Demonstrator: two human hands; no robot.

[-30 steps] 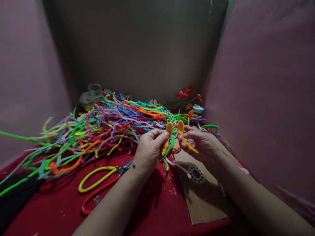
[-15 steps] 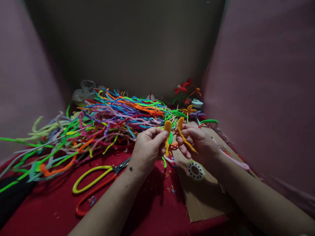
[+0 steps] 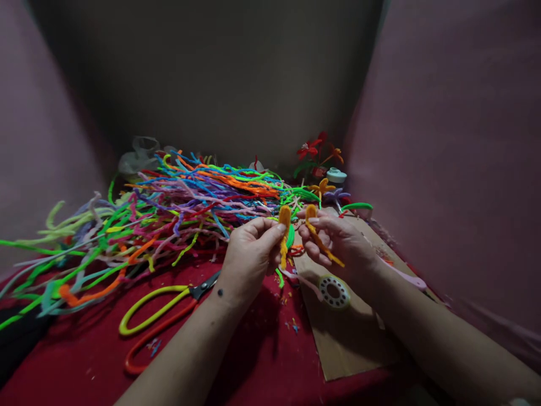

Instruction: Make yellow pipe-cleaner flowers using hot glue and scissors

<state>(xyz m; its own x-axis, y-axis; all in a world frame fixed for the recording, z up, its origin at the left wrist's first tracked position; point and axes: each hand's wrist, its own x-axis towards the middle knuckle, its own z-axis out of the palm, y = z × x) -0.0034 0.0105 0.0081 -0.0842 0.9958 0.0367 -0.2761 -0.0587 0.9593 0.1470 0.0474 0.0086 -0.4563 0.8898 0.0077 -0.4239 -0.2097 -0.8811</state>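
Between the thumb and fingers of my left hand (image 3: 249,248) stands a yellow-orange pipe cleaner petal (image 3: 284,219), its twisted tail hanging below. My right hand (image 3: 344,242) pinches a second pipe cleaner petal (image 3: 310,213) of the same colour, whose tail slants down to the right. The two petals are held upright, side by side with a small gap. Behind them a green pipe cleaner piece (image 3: 290,236) shows in part. Scissors (image 3: 158,310) with one yellow and one red handle lie left of my left wrist, the blade tips hidden behind it.
A big heap of coloured pipe cleaners (image 3: 203,197) covers the back left of the red cloth (image 3: 253,349). On the right, a cardboard sheet (image 3: 350,349) carries a round tape roll (image 3: 334,291). Pipe cleaner flowers (image 3: 322,189) and a pale blue-lidded jar (image 3: 336,176) stand behind.
Both hands keep their pinch on the petals. The right petal has turned slightly, its loop now facing me more. The whole view has shifted a little.
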